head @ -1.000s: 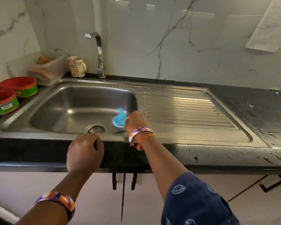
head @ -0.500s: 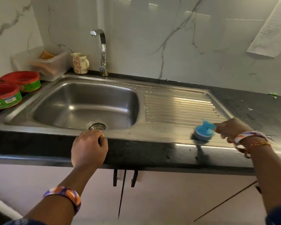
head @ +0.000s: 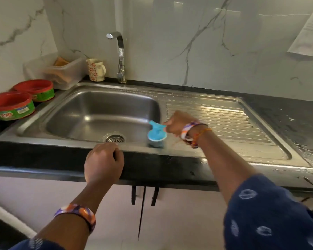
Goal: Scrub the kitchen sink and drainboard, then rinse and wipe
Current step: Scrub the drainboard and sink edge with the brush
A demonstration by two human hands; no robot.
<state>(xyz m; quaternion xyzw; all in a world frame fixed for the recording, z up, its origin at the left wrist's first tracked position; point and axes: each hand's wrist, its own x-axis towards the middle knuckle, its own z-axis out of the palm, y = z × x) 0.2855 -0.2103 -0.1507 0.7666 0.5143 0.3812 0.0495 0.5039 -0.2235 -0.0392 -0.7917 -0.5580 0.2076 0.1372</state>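
Observation:
A steel sink (head: 90, 116) with a round drain (head: 115, 138) sits in a black counter, its ribbed drainboard (head: 224, 120) to the right. My right hand (head: 177, 124) grips the handle of a blue scrubber (head: 156, 134), whose head presses on the sink's front rim beside the bowl's near right corner. My left hand (head: 103, 164) rests with curled fingers over the counter's front edge, just below the drain. The tap (head: 120, 55) stands at the back with no water running.
Two red-lidded green tubs (head: 12, 106) and a clear plastic box (head: 61, 71) stand left of the sink. A flowered mug (head: 95, 69) is beside the tap. The wet black counter (head: 296, 123) runs right. Cabinet doors with black handles (head: 145, 194) are below.
My right hand has swept the scrubber left along the front rim, from the drainboard's near edge back to the bowl's corner. My left hand has stayed on the counter edge.

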